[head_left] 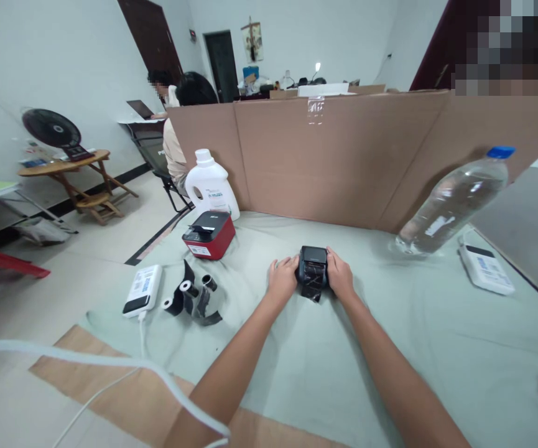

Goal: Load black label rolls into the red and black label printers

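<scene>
A small black label printer [313, 266] sits on the pale green cloth [324, 367] in the middle of the table, with a strip of dark tape hanging out of its front. My left hand [282, 281] presses against its left side with curled fingers. My right hand [340, 275] grips its right side, fingers wrapped round the case. Both forearms reach in from the bottom edge.
To the left lie loose black tape rolls [193, 296], a white power bank [142, 290] with a white cable, a red-and-black printer [209, 234] and a white jug [211, 185]. A clear water bottle [450, 202] and a white device [486, 268] stand right. A cardboard wall [343, 155] lines the back; people sit beyond it.
</scene>
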Demonstrator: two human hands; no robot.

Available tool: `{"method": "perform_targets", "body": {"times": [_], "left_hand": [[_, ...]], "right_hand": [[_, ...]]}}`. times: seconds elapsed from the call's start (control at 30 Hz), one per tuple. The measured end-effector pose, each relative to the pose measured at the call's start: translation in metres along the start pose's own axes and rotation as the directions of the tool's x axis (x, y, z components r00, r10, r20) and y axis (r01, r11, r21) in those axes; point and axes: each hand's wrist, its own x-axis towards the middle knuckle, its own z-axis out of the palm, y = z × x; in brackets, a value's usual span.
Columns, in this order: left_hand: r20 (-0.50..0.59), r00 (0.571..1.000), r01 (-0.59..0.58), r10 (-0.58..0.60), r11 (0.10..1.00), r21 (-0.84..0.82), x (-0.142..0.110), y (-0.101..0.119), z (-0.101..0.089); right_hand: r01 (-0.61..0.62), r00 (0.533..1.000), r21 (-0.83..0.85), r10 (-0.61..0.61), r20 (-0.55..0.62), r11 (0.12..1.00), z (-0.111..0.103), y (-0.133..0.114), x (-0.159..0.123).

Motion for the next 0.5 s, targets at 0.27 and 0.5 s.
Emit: {"method": "perform_targets", "body": {"times": [0.27,0.5], "left_hand": [[0.01,1.0,-0.018,0.019,0.997,-0.068,0.001,-0.006,-0.001],[0.001,1.0,-0.029,0.03,0.993,-0.111,0.001,-0.007,-0.002]], "right_hand": [[0.098,0.981,0.354,-0.15,0.121,0.93,-0.012,0.021,0.015],[0.106,0.986,0.056,-0.112,0.124,0.993,-0.019,-0.001,0.051]]}}
